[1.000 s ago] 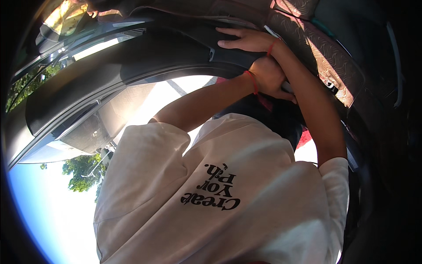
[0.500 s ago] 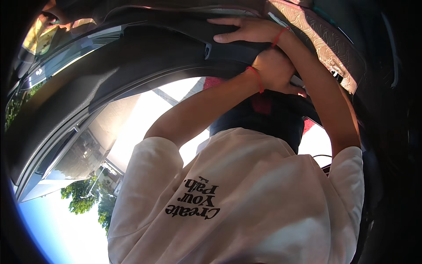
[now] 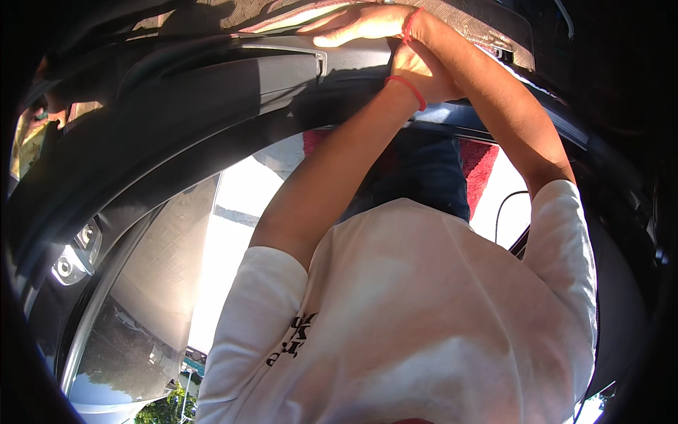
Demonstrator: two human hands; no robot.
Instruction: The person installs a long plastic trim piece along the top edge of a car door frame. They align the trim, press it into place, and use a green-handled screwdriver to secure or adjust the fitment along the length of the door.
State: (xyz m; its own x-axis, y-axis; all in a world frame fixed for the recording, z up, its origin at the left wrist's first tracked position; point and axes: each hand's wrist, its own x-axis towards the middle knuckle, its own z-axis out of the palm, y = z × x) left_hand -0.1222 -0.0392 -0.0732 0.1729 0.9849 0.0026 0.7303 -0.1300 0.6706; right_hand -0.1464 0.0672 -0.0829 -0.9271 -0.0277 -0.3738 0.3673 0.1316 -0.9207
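Pressing flat on the dark car trim panel (image 3: 233,78) overhead, the right hand (image 3: 357,25) has its fingers stretched out, slightly apart. The left hand (image 3: 424,67) sits just beneath; its fingers are hidden. Panel looks seated, probably not yet released.

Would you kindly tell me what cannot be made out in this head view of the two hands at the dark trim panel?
- Left hand: its fingers are hidden behind the right wrist, so its grip is unclear.
- Right hand: it lies flat on the dark trim panel and covers whatever is beneath.
- Panel top: cut off by the upper edge.
- Ground below: mostly blocked by the white T-shirt, the rest glared out.
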